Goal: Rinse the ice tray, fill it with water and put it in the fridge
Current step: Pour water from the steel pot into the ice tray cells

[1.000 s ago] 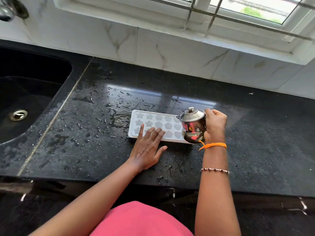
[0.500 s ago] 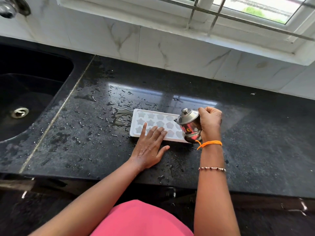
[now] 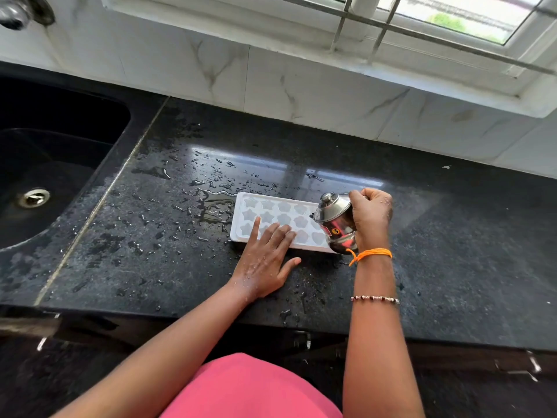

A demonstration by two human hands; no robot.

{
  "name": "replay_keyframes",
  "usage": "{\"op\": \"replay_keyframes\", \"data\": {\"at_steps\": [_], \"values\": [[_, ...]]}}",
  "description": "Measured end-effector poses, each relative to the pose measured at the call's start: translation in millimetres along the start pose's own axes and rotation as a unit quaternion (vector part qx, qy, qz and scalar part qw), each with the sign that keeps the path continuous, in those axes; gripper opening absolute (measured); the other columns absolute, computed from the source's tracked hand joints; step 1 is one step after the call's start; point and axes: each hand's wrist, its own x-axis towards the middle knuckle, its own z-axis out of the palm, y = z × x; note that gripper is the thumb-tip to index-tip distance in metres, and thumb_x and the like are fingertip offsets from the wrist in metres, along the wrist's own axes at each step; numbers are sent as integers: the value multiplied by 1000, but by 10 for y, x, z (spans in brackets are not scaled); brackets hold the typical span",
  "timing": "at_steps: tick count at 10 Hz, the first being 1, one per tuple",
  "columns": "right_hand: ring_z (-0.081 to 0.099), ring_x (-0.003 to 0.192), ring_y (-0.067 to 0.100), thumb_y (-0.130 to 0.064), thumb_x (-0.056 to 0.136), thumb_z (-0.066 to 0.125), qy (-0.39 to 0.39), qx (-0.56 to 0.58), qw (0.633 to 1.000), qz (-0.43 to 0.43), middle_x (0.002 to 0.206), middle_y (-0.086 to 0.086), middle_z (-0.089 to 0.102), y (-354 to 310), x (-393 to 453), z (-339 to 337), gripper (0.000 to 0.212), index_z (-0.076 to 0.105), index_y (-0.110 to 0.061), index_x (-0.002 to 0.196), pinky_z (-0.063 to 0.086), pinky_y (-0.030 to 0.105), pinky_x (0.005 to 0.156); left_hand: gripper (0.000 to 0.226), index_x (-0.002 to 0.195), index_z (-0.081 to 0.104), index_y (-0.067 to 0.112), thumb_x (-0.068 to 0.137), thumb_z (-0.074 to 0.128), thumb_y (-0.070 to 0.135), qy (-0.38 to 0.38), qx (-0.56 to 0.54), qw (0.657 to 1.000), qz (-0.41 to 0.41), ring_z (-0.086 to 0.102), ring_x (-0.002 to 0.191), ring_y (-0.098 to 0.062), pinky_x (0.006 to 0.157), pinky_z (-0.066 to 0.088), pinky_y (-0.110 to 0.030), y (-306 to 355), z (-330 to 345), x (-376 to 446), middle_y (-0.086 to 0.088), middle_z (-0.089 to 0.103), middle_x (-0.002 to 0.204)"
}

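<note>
While the left hand (image 3: pixel 265 260) presses straight fingers on the white ice tray (image 3: pixel 280 220) mid-worktop (image 3: pixel 452 251), the right hand (image 3: pixel 370 217) curls round a tilted steel pot (image 3: pixel 334 223) over the tray's right end.

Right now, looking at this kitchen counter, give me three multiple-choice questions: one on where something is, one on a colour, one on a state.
1. Where does the ice tray lie?
A. in the sink
B. on the black counter
C. on the window sill

2. What colour is the thread on the right wrist?
A. orange
B. green
C. blue

3. How is the steel pot held?
A. standing upright on the counter
B. lying in the sink
C. tilted over the tray's right end

Answers: 1 B, the tray rests on the wet counter under the left hand. 2 A, the orange thread shows plainly. 3 C, the right hand grips it, lid leaning toward the tray.
</note>
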Motion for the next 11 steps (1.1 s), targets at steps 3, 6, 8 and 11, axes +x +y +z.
{"op": "replay_keyframes", "data": {"at_steps": [3,6,8,11], "values": [[21,47,12,-5,74,53,-4,-26,1000,-6,47,-2,23,-76,-55,-33,40,30,-18,44,20,26,44,56,124,55,10,90,35,50,6,-6,1000,2,51,120,-30,108,16,-56,0,11,0,-6,56,128],[24,47,11,-6,73,54,-7,-24,1000,-5,47,-3,25,-53,-39,-49,39,32,-19,44,22,26,46,57,125,55,10,90,34,50,4,-7,1000,2,51,121,-30,108,16,-56,-2,11,1,-7,56,128],[25,48,11,-7,71,54,-6,-9,1000,-2,48,-3,26,-3,-5,-45,36,32,-19,45,23,26,48,57,125,55,10,90,34,50,4,-7,1000,2,51,120,-30,107,17,-56,-2,12,-1,-7,56,128],[26,54,17,-8,67,56,-9,66,997,26,52,-1,25,70,30,-35,36,31,-20,44,23,28,53,56,124,56,10,90,34,50,7,-1,1000,2,52,120,-30,108,16,-56,-3,9,-3,-7,57,127]]}}
